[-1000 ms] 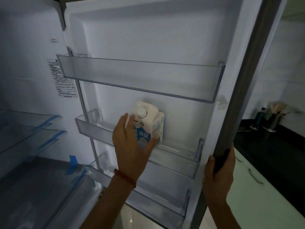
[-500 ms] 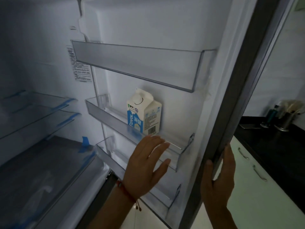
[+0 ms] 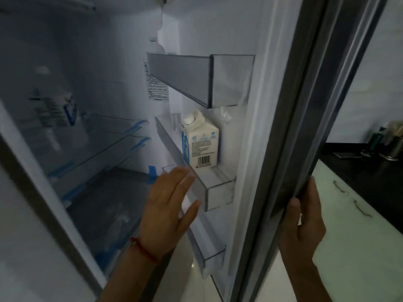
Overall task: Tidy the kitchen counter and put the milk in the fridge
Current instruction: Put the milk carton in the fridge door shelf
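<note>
White carton of milk [image 3: 201, 140] was already standing upright in the middle door bin [image 3: 214, 190], so the fridge part of the job looked basically done. Left hand [image 3: 169, 211] was flat and open, fingers [image 3: 185, 178] straight, right in front of the bin's rim and holding nothing; couldn't tell if it was actually touching the plastic. Right hand [image 3: 304, 224] had its fingers curled round the edge of the door [image 3: 305, 118], gripping it.

What could've gone wrong, as far as I could judge: that left hand was sitting in the gap between the door and the fridge body, so if the right hand swung the door in quickly, the fingers or wrist could get pinched. Also the carton had plenty of spare room beside it in the bin, so a hard slam might tip it over. And the counter [image 3: 370, 177] on the right had a utensil pot [image 3: 392, 147] standing on it, so the tidying may not be finished.

Compared with a second ago: the left hand had been wrapped round the carton then, and now it had let go and dropped lower. The door also looked swung further towards shut, with the bins seen much more edge-on.
</note>
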